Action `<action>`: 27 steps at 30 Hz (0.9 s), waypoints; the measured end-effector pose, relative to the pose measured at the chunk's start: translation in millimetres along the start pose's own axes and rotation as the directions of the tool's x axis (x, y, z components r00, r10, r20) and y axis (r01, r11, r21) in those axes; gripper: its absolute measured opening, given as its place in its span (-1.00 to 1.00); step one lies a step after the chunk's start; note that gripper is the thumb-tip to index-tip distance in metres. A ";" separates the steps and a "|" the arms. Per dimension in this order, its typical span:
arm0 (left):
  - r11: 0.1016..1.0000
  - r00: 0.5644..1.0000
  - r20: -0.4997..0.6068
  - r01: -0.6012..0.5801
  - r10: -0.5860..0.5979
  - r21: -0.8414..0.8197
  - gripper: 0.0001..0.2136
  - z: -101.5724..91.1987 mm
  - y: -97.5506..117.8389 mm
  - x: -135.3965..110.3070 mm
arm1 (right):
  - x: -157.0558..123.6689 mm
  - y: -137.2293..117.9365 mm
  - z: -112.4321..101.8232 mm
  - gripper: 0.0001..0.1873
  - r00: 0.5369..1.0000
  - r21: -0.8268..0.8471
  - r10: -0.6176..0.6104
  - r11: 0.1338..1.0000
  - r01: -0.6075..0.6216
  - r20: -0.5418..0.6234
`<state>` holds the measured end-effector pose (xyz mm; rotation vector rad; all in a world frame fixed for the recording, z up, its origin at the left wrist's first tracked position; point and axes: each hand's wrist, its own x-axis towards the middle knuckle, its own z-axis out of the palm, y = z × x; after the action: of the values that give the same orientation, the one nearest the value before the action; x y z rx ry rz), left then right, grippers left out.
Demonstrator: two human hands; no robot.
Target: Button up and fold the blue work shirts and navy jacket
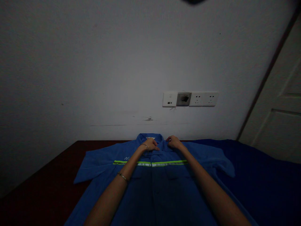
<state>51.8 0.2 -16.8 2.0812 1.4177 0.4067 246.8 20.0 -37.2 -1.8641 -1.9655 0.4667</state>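
One blue shirt [162,188] lies flat on the dark reddish desk [51,194], lower centre of the frame.
It is smooth woven cloth, short-sleeved and front-up, with one yellow-and-silver reflective band [169,163] across the chest. The left hand [150,144] and right hand [174,142] rest curled on the collar (whether they pinch it cannot be told). Two thin bangles [122,176] ring the left arm.

On the blue shirt [164,188], pale lettering [127,158] is too dim to read.
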 end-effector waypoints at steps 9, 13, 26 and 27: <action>0.999 0.969 -0.243 -0.037 0.041 0.022 -0.73 28.0 7.9 3.3 | -1.7 -5.6 0.5 -0.53 0.998 0.051 0.001 0.999 -0.004 0.056; 0.997 0.964 -0.260 -0.047 0.061 0.062 -0.82 38.3 8.3 5.1 | -3.0 -6.6 -0.9 -0.56 0.998 0.055 -0.014 0.998 0.011 0.056; 0.922 0.969 -0.215 0.030 -0.122 -0.386 -0.85 33.1 5.1 16.9 | -1.7 -8.9 -4.5 -0.59 0.983 0.137 0.025 0.989 -0.050 0.182; 0.923 0.971 -0.213 0.018 -0.107 -0.384 -0.83 33.7 3.8 18.0 | -2.0 -9.4 -6.1 -0.60 0.981 0.142 0.035 0.988 -0.063 0.190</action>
<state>80.0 6.0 -42.1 1.7100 1.3983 0.8496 241.7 17.2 -27.3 -1.8366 -1.9448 0.8067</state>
